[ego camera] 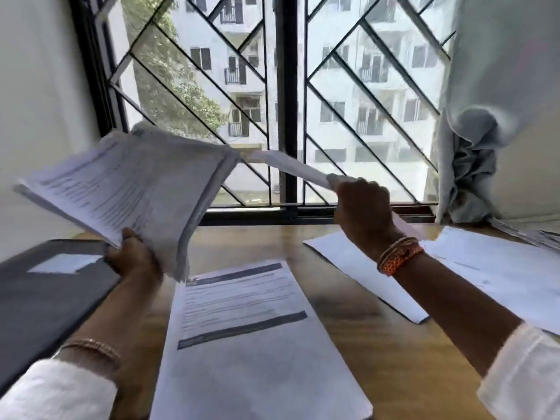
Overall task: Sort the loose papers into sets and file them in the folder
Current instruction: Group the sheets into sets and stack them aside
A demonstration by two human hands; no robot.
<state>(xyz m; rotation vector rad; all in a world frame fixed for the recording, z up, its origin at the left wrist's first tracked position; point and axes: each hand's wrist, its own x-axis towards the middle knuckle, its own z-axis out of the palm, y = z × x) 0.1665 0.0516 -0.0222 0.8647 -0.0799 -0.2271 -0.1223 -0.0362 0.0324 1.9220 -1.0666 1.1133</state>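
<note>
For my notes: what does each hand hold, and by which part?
Left hand: thick stack of printed white papers, by its lower edge. Right hand: single white sheet, by one end.

The thick stack of papers [127, 189] is blurring, so its print is staying unreadable; the dark folder [45, 298] is running off the left edge; the right hand [363, 210] is hiding part of its sheet [291, 165].

A wooden table [378, 353] fills the near ground. At its far edge stands a window [286, 101] with a black frame and a diagonal metal grille [363, 86]. A pale blue curtain [472, 153] hangs bunched at the right. Outside, a white apartment building [378, 56] and a tree [169, 80] at the left.
</note>
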